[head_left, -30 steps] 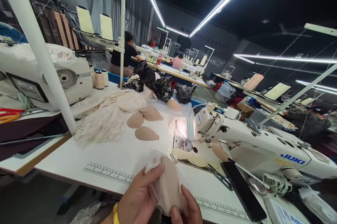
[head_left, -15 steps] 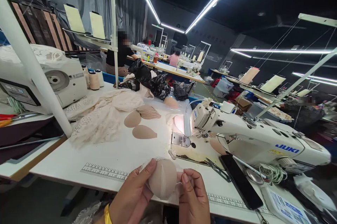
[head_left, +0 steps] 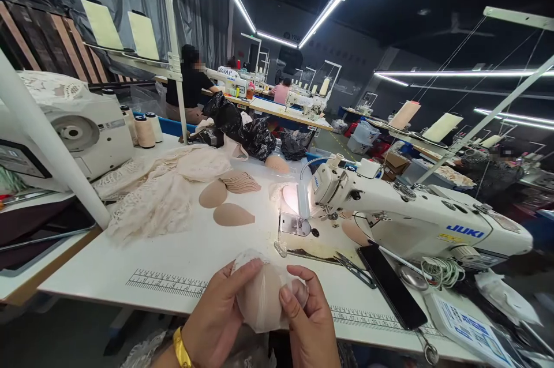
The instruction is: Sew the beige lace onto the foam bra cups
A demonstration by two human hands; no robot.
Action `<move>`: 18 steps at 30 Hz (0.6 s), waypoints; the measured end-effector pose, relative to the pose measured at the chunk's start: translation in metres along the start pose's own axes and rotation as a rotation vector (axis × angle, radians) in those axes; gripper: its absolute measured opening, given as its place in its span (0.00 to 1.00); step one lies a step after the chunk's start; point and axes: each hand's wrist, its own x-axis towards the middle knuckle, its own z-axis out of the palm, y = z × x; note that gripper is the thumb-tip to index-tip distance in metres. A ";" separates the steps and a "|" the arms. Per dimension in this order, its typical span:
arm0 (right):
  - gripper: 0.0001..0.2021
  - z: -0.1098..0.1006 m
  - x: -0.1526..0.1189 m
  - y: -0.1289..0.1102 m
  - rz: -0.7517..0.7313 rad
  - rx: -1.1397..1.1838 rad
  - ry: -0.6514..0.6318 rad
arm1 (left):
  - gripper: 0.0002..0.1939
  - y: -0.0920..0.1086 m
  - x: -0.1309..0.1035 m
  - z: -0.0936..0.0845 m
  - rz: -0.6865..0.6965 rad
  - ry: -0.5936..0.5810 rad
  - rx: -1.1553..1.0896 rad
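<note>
A beige bra cup (head_left: 261, 301), covered in sheer fabric with a lace upper edge, is between my hands at the table's front edge. My left hand (head_left: 219, 304) grips its left side, thumb across the top. My right hand (head_left: 309, 313) pinches the sheer fabric at the cup's right side between thumb and fingers. Beyond them lie a single loose beige cup pad (head_left: 234, 215), another pad (head_left: 213, 195) and a fanned stack of pads (head_left: 242, 181). The cup's underside and some of my fingertips are hidden.
A sewing machine (head_left: 415, 218) with its lamp lit stands on the right. Thread snips (head_left: 355, 271) and a black phone (head_left: 392, 287) lie before it. Cream lace fabric (head_left: 160, 195) is heaped at the left, near a white pole (head_left: 54, 146). Co-workers sit farther back.
My right hand has moved left onto the cup's edge, and the sheer fabric now covers more of the cup's front. The left hand keeps its grip. The view has shifted slightly.
</note>
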 end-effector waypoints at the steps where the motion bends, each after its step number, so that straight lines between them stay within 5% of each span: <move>1: 0.28 0.000 0.000 0.000 0.007 0.002 0.010 | 0.21 0.001 0.000 0.002 -0.004 0.019 0.004; 7: 0.27 -0.003 0.004 -0.002 0.018 -0.015 0.033 | 0.24 0.000 0.002 0.007 -0.049 0.101 0.017; 18: 0.32 0.002 0.000 -0.003 -0.018 -0.031 -0.020 | 0.23 -0.007 0.008 0.002 -0.075 0.015 0.029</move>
